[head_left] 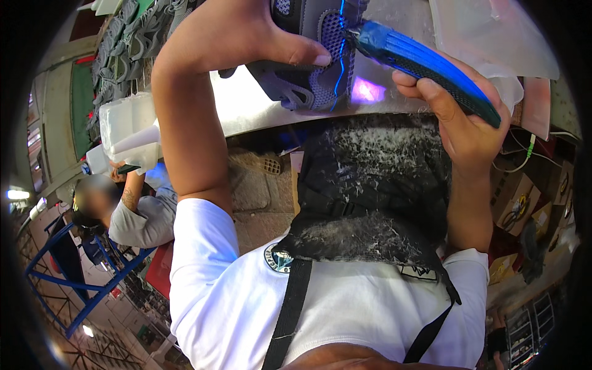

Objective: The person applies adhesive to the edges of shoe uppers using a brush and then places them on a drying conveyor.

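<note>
My left hand (246,34) grips a grey and black mesh shoe upper (311,55) against the pale table edge (246,108), thumb pressed on its side. My right hand (459,120) holds a blue and black handheld tool (425,68) whose tip touches the upper, where a bright blue line glows. A violet light spot (368,91) shows on the table below the tool tip. A black apron (370,191) covered in white flecks hangs over my white shirt.
A row of grey shoe uppers (129,37) lies at the far left of the table beside a translucent plastic container (126,126). A seated person in a grey shirt (132,219) is at left by a blue frame (92,290). Cardboard boxes (524,203) stand at right.
</note>
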Demonstrator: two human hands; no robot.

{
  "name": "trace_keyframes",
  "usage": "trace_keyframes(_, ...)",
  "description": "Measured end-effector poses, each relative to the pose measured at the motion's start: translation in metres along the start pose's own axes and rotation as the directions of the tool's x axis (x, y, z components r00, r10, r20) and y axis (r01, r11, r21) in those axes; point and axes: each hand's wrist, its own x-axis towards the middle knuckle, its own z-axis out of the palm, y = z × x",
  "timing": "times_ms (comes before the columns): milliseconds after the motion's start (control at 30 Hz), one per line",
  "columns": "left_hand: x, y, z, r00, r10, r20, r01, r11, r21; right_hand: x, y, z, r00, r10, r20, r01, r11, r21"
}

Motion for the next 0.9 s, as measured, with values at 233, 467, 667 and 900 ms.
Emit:
trace_keyframes(233, -0.013, 0.016, 0.010, 0.995, 0.092, -0.034, -0.084, 0.978, 0.192, 0.009, -0.005, 0.017, 0.996, -0.022, -0.088, 0.026, 0.999, 0.044)
trace_keyframes(467, -0.022, -0.019, 0.016, 1.000, 0.009, 0.009, -0.009, 1.000, -0.018, 0.006, -0.031, 0.012, 0.971, 0.024, -0.236, -0.009, 0.998, 0.065)
trace_keyframes(667, -0.094, -0.043, 0.024, 0.996, 0.055, -0.072, -0.057, 0.998, -0.022, -0.026, -0.084, -0.068, 0.898, 0.080, -0.433, -0.189, 0.958, -0.217)
trace_keyframes(900, -0.138, -0.087, 0.082, 0.860, 0.340, -0.382, -0.237, 0.927, 0.292, -0.040, -0.064, -0.081, 0.886, 0.047, -0.460, -0.400, 0.576, -0.712)
